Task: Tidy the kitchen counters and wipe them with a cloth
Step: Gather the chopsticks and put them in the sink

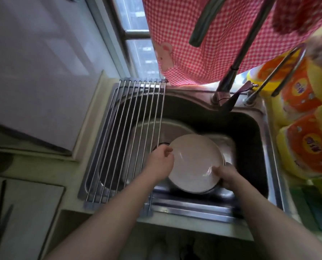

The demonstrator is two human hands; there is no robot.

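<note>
Over the sink (265,139), a white plate (194,162) gripped from both sides above the basin. Left hand (161,160) at the plate's nine o'clock edge, fingers curled over the rim. Right hand (226,175) at about four o'clock, thumb on the face, fingers closed underneath. Wire rack (130,132) across the sink's left half, just beside the left hand. Tap (229,81) at twelve o'clock, yellow bottles (302,147) at three o'clock.

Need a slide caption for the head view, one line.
Both hands, left hand and right hand, hold a white plate over the steel sink, beside the roll-up drying rack.
</note>
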